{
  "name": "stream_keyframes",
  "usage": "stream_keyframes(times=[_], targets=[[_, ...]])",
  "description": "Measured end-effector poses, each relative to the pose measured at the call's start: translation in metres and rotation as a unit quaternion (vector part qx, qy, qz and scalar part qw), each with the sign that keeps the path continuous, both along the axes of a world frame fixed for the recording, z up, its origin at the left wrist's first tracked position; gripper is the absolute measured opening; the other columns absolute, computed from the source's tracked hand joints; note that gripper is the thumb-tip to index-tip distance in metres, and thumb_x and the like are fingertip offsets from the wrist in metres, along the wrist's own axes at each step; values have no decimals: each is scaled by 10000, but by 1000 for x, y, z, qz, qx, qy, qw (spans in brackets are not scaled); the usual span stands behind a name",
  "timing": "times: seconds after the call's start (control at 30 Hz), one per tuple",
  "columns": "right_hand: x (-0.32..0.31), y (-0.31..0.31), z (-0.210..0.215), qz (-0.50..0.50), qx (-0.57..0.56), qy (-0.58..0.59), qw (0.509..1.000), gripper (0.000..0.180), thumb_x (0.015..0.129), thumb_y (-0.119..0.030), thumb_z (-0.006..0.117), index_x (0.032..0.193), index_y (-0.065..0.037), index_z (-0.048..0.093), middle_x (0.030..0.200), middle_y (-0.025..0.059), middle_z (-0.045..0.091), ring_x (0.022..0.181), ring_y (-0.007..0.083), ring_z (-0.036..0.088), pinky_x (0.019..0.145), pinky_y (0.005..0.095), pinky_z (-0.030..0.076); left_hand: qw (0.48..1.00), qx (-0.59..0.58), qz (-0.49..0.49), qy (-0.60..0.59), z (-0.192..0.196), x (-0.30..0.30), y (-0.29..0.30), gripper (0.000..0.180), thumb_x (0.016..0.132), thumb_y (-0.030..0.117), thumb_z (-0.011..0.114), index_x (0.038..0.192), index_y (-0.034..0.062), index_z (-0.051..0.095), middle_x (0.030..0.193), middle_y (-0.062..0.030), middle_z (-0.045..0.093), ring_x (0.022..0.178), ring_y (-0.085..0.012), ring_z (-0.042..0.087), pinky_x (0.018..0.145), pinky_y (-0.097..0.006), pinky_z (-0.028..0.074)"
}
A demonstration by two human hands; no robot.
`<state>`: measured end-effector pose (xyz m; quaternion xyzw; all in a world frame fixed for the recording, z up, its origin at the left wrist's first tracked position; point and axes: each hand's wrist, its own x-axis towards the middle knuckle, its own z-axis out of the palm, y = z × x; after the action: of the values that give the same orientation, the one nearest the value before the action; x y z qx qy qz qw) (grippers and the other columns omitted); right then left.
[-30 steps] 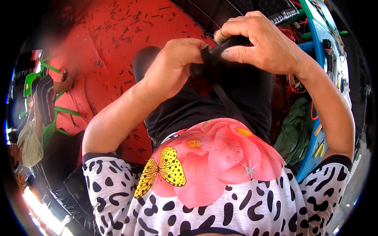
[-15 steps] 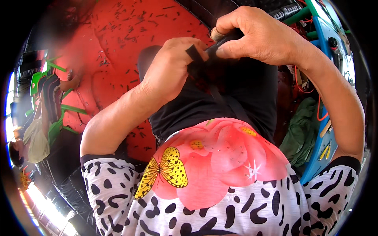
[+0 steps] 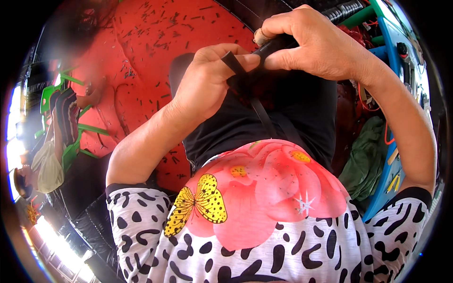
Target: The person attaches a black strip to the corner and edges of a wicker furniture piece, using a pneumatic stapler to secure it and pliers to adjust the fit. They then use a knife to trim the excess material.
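Pinching a flat, narrow black strip (image 3: 234, 64) above dark trousers (image 3: 302, 111), the left hand (image 3: 207, 78) sits just beside the right hand (image 3: 311, 45), thumb and fingers gripping a smooth, rounded black piece (image 3: 272, 46) — partly covered, any join hard to make out.

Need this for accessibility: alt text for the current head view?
A person's left hand and right hand hold black material above a dark-clad lap. Dark scraps litter the red floor; a green cloth lies at right. A flower-print shirt fills the lower middle.
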<state>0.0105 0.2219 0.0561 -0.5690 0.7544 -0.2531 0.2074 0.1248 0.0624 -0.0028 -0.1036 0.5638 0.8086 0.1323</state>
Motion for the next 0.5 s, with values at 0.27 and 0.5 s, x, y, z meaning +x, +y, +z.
stream_keyframes(times=[0.27, 0.5], targets=[[5, 4, -1, -49, 9, -26, 998, 347, 711, -310, 615, 870, -2, 628, 801, 158, 629, 776, 288, 600, 771, 366, 413, 999, 39, 23, 18, -7, 1, -1, 210, 795, 119, 567, 904, -58, 599, 750, -52, 587, 672, -100, 525, 618, -226, 391], [15, 5, 18, -30, 15, 36, 999, 346, 730, -322, 622, 851, 3, 625, 789, 153, 626, 797, 295, 593, 766, 379, 399, 993, 109, 35, 17, -19, 2, -5, 226, 815, 127, 535, 922, -62, 594, 769, -57, 590, 679, -111, 527, 658, -235, 408]])
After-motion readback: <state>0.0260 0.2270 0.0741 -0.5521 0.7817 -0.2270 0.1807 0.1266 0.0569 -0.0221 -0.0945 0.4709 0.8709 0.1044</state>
